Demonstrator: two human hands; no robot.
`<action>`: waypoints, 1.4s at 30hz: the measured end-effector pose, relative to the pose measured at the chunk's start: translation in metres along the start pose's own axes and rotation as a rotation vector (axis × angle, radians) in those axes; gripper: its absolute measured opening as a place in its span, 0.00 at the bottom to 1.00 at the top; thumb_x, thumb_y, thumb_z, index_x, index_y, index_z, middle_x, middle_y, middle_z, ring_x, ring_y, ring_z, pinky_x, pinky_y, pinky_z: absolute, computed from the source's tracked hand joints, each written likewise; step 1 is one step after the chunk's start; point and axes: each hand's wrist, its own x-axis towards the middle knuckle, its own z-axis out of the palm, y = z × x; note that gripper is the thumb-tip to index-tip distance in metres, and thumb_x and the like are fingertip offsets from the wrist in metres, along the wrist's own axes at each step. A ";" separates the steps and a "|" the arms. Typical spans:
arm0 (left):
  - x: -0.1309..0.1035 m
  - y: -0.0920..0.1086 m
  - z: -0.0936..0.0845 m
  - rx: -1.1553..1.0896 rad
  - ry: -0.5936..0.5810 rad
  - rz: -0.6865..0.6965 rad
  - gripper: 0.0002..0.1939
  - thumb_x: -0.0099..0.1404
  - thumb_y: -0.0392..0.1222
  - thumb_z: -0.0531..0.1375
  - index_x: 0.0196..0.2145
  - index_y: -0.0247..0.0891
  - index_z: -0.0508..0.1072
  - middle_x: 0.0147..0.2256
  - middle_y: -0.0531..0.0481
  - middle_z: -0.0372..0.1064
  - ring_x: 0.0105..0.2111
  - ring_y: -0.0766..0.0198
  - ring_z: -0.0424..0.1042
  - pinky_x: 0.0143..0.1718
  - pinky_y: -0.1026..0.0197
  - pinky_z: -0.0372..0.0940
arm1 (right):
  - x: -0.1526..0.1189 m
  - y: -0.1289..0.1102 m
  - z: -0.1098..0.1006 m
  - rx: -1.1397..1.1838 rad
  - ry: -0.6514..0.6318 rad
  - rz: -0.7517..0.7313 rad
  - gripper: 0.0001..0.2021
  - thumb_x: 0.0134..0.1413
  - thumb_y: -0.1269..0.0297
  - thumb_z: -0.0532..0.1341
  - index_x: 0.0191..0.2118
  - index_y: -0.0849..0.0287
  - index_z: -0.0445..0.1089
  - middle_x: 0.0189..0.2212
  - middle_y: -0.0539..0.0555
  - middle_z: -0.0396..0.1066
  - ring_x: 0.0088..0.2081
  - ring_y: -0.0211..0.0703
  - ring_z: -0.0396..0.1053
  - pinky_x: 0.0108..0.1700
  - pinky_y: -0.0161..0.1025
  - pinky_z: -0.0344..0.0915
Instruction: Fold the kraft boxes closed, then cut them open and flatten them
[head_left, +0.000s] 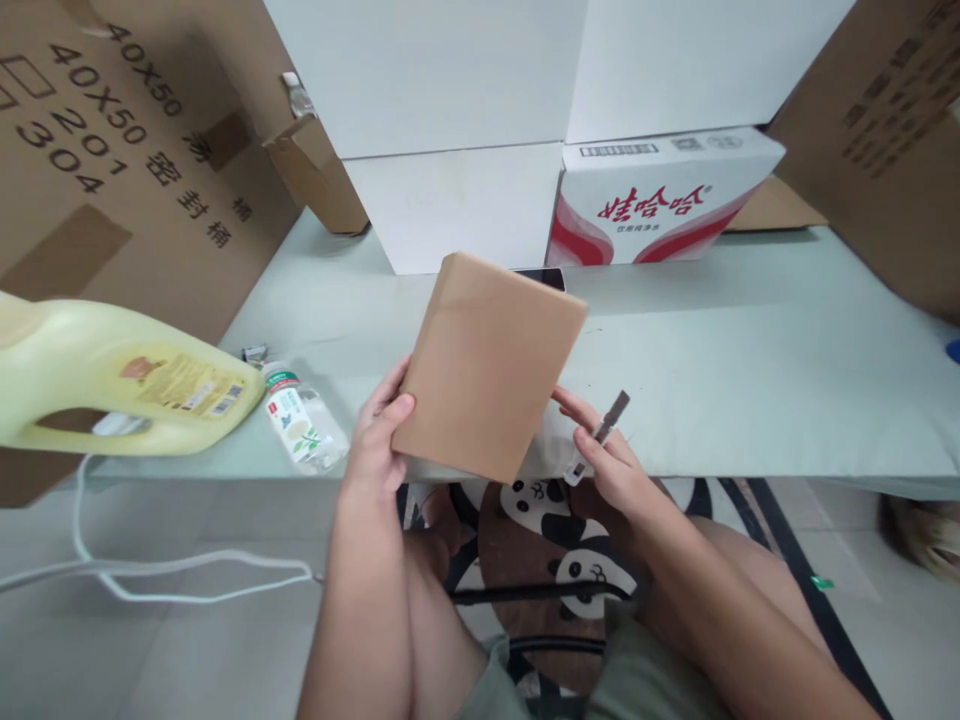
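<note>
A plain brown cardboard box (491, 365) is held up, tilted, over the front edge of the table. My left hand (379, 430) is closed on its left lower side, thumb on the near face. In my right hand (607, 455) is a slim utility knife (612, 416), its grey end pointing up and away and its pale end towards my lap. The right fingertips are close to the box's right edge; whether they touch it I cannot tell. Behind the box, a dark flat object (546, 278) is mostly hidden.
On the left of the table (720, 370) are a clear bottle (304, 420) and a large yellow jug (135, 375). White boxes (465, 200) and a red-and-white carton (660, 205) line the back. Tall cardboard (120, 150) stands at left. A white cable (195, 560) hangs at lower left.
</note>
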 end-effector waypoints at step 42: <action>-0.018 -0.063 0.086 0.667 -0.173 1.096 0.21 0.70 0.57 0.56 0.53 0.42 0.67 0.55 0.40 0.67 0.59 0.51 0.69 0.67 0.35 0.58 | 0.009 -0.064 -0.030 0.170 0.394 0.159 0.10 0.59 0.63 0.59 0.40 0.49 0.55 0.22 0.41 0.68 0.16 0.33 0.61 0.19 0.32 0.57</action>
